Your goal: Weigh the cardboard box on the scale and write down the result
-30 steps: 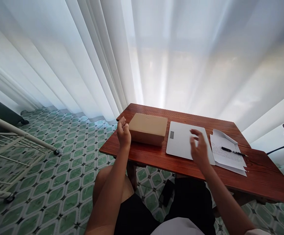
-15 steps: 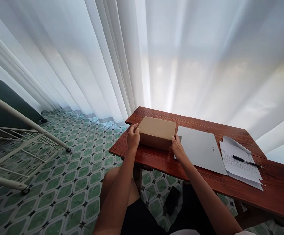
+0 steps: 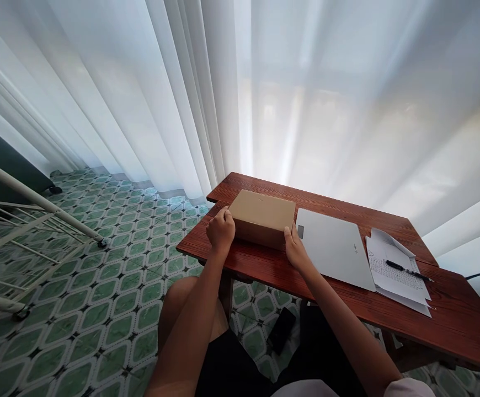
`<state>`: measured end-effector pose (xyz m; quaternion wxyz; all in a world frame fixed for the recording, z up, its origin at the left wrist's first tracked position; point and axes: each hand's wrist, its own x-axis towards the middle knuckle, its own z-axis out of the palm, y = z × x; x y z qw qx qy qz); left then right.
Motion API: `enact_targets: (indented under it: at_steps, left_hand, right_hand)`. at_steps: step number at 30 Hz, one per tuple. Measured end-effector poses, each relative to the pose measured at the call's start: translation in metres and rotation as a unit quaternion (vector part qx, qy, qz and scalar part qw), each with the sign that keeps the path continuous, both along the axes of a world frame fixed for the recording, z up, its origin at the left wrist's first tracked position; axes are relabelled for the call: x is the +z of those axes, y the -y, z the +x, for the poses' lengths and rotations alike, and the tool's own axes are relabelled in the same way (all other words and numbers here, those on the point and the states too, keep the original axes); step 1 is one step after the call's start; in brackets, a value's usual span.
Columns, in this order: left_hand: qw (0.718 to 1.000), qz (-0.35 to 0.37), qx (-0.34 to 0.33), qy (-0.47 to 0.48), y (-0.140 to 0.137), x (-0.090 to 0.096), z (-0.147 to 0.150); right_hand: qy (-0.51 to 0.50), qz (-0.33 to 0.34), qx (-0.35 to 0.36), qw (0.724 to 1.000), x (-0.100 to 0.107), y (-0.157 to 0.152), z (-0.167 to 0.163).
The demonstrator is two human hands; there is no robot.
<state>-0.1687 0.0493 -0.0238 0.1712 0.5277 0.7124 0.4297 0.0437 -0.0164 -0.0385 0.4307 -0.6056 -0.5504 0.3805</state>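
On the red wooden table [image 3: 265,267], both hands, left [image 3: 220,230] and right [image 3: 295,249], grip the cardboard box [image 3: 262,216] by its ends.

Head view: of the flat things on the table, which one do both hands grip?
The brown cardboard box, left hand and right hand at its ends; the closed laptop lies untouched.

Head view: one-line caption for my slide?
Both hands, left hand and right hand, clasp a cardboard box on a wooden table.

Wooden table [image 3: 265,267]: box [image 3: 262,218], laptop [image 3: 333,248], papers [image 3: 397,273]
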Motion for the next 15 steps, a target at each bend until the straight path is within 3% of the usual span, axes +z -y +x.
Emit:
enact_targets:
  at_steps: [9,15]
  left_hand:
    - [0.999,0.020,0.031,-0.032,0.0011,-0.0023,0.0049]
    - [0.994,0.074,0.069,-0.031,0.0015,-0.0043,0.0069]
  right_hand:
    - [0.011,0.010,-0.009,1.000,0.0012,0.0002,0.0005]
    - [-0.001,0.012,-0.013,1.000,0.0006,0.0008,0.0003]
